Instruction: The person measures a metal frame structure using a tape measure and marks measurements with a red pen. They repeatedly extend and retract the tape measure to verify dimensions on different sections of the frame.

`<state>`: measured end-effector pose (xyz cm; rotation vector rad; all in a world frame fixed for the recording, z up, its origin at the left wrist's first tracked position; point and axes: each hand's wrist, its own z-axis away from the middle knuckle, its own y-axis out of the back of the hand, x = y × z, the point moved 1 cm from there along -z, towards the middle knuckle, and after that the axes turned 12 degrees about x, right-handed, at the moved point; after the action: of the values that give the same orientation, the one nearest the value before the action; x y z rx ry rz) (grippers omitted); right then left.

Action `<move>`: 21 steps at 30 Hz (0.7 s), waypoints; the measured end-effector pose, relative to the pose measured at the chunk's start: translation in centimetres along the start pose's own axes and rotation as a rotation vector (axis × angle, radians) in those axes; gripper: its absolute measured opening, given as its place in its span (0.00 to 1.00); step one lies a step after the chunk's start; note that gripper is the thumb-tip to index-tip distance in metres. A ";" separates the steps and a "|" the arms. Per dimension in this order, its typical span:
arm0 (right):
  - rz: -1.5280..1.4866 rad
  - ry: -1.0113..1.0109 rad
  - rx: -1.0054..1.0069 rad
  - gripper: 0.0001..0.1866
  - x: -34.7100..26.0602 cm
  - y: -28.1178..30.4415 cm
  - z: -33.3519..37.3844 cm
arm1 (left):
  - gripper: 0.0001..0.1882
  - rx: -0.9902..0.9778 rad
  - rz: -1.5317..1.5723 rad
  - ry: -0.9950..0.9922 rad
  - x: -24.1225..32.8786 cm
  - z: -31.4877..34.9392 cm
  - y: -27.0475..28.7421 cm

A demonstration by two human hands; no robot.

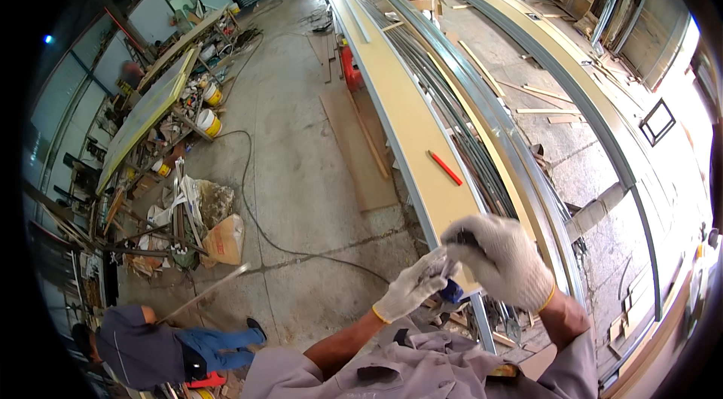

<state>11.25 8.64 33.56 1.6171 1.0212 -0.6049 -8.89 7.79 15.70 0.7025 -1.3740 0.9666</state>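
Note:
Both my hands wear whitish work gloves and are raised close together over the near end of a long cream panel [416,135] with metal edges. My left hand [410,286] has its fingers closed beside a small dark blue object [452,291], mostly hidden by the gloves; its kind is not clear. Higher and to the right, my right hand [501,260] is bent with its fingers curled in. Something dark shows at its fingertips, too covered to name. A slim red stick [445,168], like a marker, lies on the panel just beyond my hands.
Long metal profiles [482,109] lie right of the panel. A black cable [252,196] winds over the concrete floor. A person [162,346] at lower left holds a long stick. Cluttered benches [147,117] and buckets [208,123] line the left. A brown board [361,150] lies beside the panel.

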 end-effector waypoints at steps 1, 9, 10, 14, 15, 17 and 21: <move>0.024 -0.044 -0.022 0.08 -0.2 0.3 0.0 | 0.23 0.021 0.077 -0.008 -0.6 0.1 -1.0; 0.200 -0.005 -0.013 0.19 1.5 -0.3 -5.3 | 0.15 0.187 0.460 0.032 0.8 -0.8 -3.3; 0.165 -0.060 -0.017 0.21 2.6 -0.4 -6.0 | 0.15 0.184 0.445 0.078 0.9 -1.4 -3.4; 0.223 0.001 -0.026 0.24 9.9 -1.3 -8.9 | 0.13 0.160 0.455 0.287 0.8 -2.7 -3.0; 0.274 0.083 -0.043 0.24 10.4 -2.5 -9.1 | 0.13 0.167 0.488 0.336 0.3 -2.5 -2.3; 0.129 -0.196 -0.142 0.20 11.1 -3.5 -9.0 | 0.12 0.183 0.556 0.429 -0.8 -2.2 -1.1; -0.220 -0.311 -0.164 0.19 17.4 -6.9 -8.3 | 0.13 0.199 0.477 0.513 -2.5 -1.9 1.0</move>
<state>13.10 22.23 18.43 1.2310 0.9929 -0.8676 -8.72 9.50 12.87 0.2324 -1.0061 1.5546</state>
